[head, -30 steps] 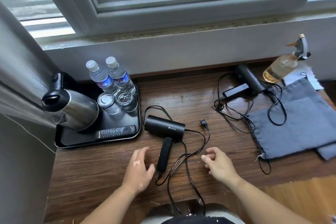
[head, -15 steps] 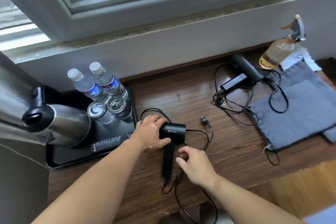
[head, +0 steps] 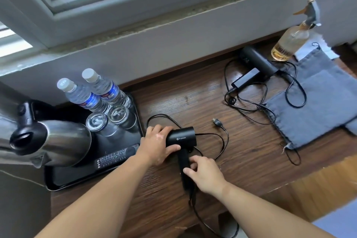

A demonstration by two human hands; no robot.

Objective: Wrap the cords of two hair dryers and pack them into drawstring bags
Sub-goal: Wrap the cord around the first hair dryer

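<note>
A black hair dryer (head: 182,138) lies on the wooden desk (head: 241,152), barrel to the left, handle pointing toward me. My left hand (head: 159,144) grips the barrel's left end. My right hand (head: 202,173) closes on the handle. Its cord (head: 222,141) loops loose to the right, and the plug (head: 217,122) rests on the desk. A second black hair dryer (head: 256,62) lies at the back right with its cord (head: 249,106) tangled beside it. Grey drawstring bags (head: 318,98) lie flat at the right, partly under that cord.
A black tray (head: 77,177) at the left holds a steel kettle (head: 52,141), two water bottles (head: 96,92), two upturned glasses (head: 108,120) and a remote (head: 116,157). A spray bottle (head: 293,36) stands at the back right. A wall and window sill run behind.
Both hands went from resting on the desk to the near dryer: the left took the barrel, then the right moved onto the handle. The view shifted slightly.
</note>
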